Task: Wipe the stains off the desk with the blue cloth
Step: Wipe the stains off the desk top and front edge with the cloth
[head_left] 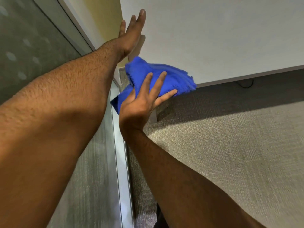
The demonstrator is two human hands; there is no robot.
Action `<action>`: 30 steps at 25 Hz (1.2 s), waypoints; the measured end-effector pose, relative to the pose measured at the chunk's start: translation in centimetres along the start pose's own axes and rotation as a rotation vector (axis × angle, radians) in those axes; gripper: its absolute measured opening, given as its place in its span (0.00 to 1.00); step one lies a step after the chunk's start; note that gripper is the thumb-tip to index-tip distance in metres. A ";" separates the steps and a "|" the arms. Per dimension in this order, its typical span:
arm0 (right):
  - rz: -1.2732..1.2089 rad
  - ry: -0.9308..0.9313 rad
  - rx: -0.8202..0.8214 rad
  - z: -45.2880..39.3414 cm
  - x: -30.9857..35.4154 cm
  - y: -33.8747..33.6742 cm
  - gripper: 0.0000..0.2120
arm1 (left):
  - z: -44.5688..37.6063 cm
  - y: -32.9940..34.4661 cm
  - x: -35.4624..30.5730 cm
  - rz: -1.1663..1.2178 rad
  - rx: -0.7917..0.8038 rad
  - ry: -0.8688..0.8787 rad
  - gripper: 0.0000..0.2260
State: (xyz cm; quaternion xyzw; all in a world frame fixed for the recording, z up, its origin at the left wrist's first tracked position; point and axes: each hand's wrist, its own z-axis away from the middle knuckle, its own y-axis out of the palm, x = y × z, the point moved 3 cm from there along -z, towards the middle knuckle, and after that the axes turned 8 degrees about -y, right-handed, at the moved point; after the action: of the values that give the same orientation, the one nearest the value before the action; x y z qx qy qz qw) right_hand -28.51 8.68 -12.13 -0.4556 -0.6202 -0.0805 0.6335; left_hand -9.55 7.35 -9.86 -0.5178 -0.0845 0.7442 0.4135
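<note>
Right hand [141, 102] lies with fingers spread flat over the blue cloth [158, 79], pressing it down rather than pinching it; the little finger runs along the cloth's near edge. That cloth is bunched at the near corner of the white surface [213, 33], part of it resting on top and part hanging off the corner beneath the palm, toward the floor. Its right end reaches the front edge of the surface, which runs away to the right as a thin grey lip. Below that edge lies grey carpet [230, 137] in shadow, open and wide to the right.

Farther on, the left hand [131, 33] is stretched out flat, fingers straight and close together, palm against the surface beside its left edge, holding nothing. It sits just beyond the cloth, apart from it. Left of both arms stands a frosted glass panel [32, 46] in a pale frame, close to the surface's side edge. Most of the white top to the right lies bare.
</note>
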 end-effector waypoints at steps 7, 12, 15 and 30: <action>0.250 -0.347 0.378 1.5 0.2 -3.2 0.27 | -0.4 -0.6 -0.6 0.012 0.059 -0.062 0.43; 0.611 -0.293 0.591 -5.8 -2.2 -8.1 0.26 | 0.0 -0.8 -0.7 0.020 0.061 -0.086 0.40; 0.787 -0.229 0.554 -10.3 -3.3 -10.6 0.25 | 0.2 -0.7 -0.9 0.057 0.046 -0.054 0.36; 0.786 -0.109 0.506 -23.0 -2.8 -2.2 0.38 | -0.4 -0.4 -0.5 -0.185 0.004 -0.052 0.29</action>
State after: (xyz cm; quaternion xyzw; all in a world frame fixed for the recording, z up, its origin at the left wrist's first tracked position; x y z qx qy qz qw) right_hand -14.18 -9.44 -9.21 -0.4909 -0.4331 0.3431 0.6736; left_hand -8.94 7.12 -9.51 -0.4876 -0.1411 0.7162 0.4789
